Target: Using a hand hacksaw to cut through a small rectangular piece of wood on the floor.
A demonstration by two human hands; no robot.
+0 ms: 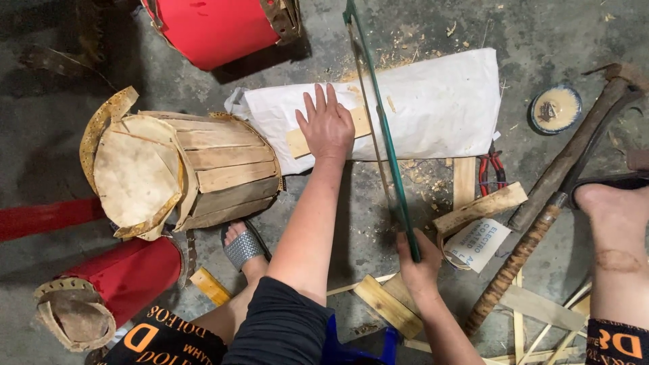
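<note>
- Your left hand (327, 125) lies flat, fingers spread, pressing a wooden strip (305, 138) onto the white sack (439, 108).
- Your right hand (418, 260) is closed around the saw (382, 128) handle.
- The saw's long axis runs away from you, its blade crossing the strip just right of your left hand.
- The strip runs left to right across the sack.
- A wooden drum (182, 172) lies left of the sack.
</note>
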